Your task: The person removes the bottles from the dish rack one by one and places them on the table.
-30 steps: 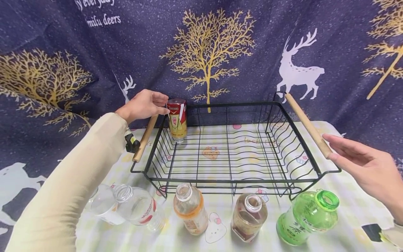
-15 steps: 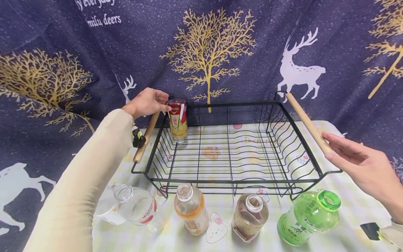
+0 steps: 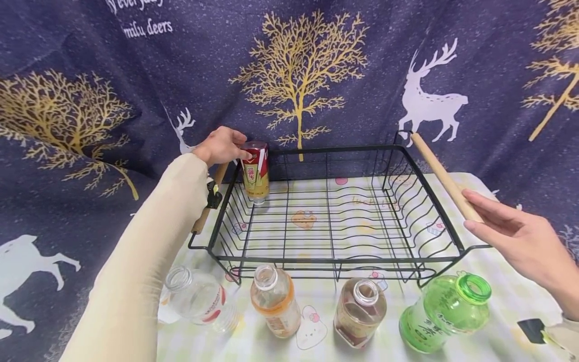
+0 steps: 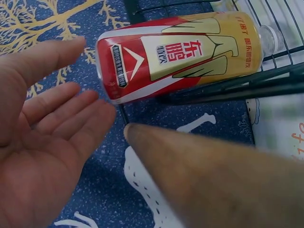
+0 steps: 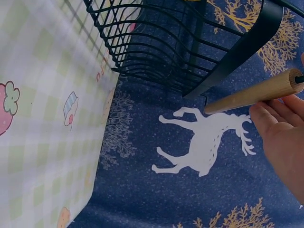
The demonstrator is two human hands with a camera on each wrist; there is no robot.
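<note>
A red and gold drink bottle (image 3: 255, 176) stands upside down in the left rear corner of a black wire dish rack (image 3: 334, 260). Around its raised base reaches my left hand (image 3: 221, 146), thumb and fingers spread. The left wrist view shows a gap between the thumb and the bottle (image 4: 180, 57); whether the fingers touch it I cannot tell. At the rack's right end my right hand (image 3: 520, 229) rests on the wooden handle (image 3: 445, 181). In the right wrist view its fairly straight fingers (image 5: 280, 114) lie under the handle (image 5: 256, 92); most of the thumb is out of frame.
Along the rack's front stand a clear bottle (image 3: 194, 296), one with an orange band (image 3: 276, 301), a brownish bottle (image 3: 359, 311) and a green bottle (image 3: 445, 311), all uncapped. Behind my left sleeve (image 3: 140, 251) another is mostly hidden. A dark cloth (image 3: 339, 75) hangs behind.
My left hand has moved slightly right, closer round the bottle's base. The right hand has come a little further onto the handle. The bottle stays in place.
</note>
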